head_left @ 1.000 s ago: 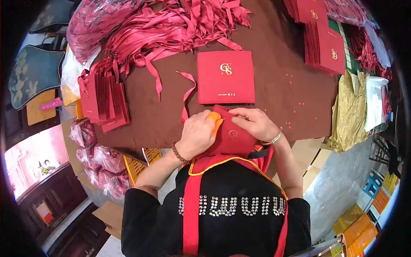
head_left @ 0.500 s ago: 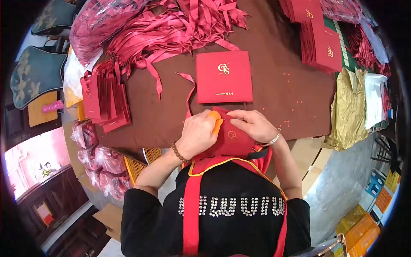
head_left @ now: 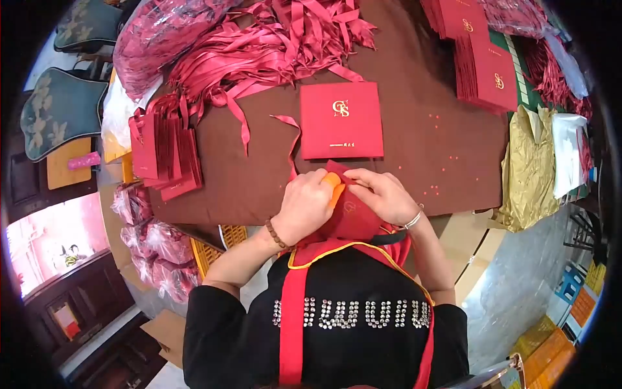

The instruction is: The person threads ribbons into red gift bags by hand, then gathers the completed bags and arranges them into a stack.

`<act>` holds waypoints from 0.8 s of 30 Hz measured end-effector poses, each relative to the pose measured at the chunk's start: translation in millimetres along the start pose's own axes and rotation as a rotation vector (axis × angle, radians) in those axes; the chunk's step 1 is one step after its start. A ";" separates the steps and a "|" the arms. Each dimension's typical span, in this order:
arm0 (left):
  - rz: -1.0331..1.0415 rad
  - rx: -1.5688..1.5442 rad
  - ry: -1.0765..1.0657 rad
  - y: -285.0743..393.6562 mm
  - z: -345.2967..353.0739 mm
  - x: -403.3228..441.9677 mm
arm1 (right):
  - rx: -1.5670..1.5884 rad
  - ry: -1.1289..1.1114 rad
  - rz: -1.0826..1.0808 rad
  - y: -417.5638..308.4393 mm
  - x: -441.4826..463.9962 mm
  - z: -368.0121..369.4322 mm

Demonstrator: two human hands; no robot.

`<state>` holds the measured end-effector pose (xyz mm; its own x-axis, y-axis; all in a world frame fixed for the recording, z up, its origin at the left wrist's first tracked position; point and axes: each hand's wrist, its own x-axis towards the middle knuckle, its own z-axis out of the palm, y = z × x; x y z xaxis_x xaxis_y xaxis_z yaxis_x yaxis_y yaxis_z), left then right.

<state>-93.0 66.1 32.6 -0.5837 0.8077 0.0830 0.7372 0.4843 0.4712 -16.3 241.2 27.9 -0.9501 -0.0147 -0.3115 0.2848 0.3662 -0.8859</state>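
Note:
My left hand (head_left: 306,206) is closed around an orange-handled tool (head_left: 335,185); its working end is hidden. My right hand (head_left: 387,198) pinches the top edge of a red paper bag (head_left: 353,214) with a gold logo, tilted against the table's near edge. The fingertips of both hands are close together at that edge. A loose red ribbon (head_left: 293,146) runs from beside my left hand up the table. Just beyond my hands, a flat stack of red bags (head_left: 341,123) with gold lettering lies on the brown cloth.
A heap of red ribbons (head_left: 253,61) covers the far left of the brown-covered table (head_left: 414,142). Ribboned red bags (head_left: 159,149) stand at the left, and more red bags (head_left: 486,74) are stacked at the far right. Small red dots of paper are scattered on the cloth. Gold wrapping (head_left: 528,165) hangs at the right edge.
Both hands have shifted slightly, still gripping the tool and the bag. The bag's top edge is tilted up more, and its logo is less plainly visible. The whole view has shifted a little.

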 end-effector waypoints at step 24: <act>0.143 -0.191 -0.717 -45.8 -48.7 54.7 | -0.325 0.150 -0.439 -18.6 -12.1 23.7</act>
<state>-175.3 71.7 58.3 -0.0744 0.9107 -0.4063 0.6790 0.3446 0.6482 -7.2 212.5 40.0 -0.9851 -0.1059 0.1354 -0.1718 0.6236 -0.7626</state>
